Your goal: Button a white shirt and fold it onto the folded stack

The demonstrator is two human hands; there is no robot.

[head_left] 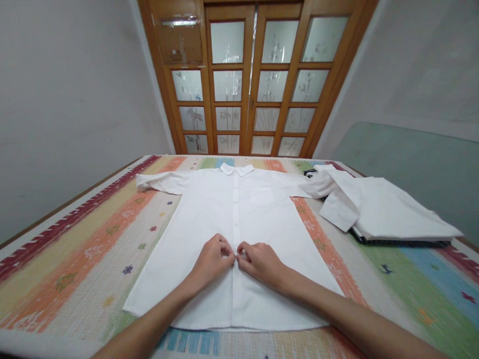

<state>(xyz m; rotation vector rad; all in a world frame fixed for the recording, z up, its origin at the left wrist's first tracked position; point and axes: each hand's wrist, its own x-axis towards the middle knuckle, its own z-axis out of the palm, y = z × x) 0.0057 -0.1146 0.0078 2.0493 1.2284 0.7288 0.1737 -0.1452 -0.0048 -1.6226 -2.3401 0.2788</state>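
A white button-up shirt (197, 212) lies face up, its collar at the far end and its hem toward me. Both sleeves stretch out sideways, the right one reaching the folded pile. Low on the front placket, my left hand (216, 259) pinches the shirt's edge between thumb and fingers. Just beside it, my right hand (261, 260) pinches the placket from the other side, fingertips almost meeting the left. The button between them is mostly hidden by the fingertips. Higher buttons run in a line up to the collar.
A stack of folded clothes (397, 208), white on top and dark below, lies at the right. Under everything is a colourful striped cloth (147, 224) covering the table. Wooden glass-paned doors (255, 79) stand beyond, walls on both sides, and a pale green panel (419, 162) at right.
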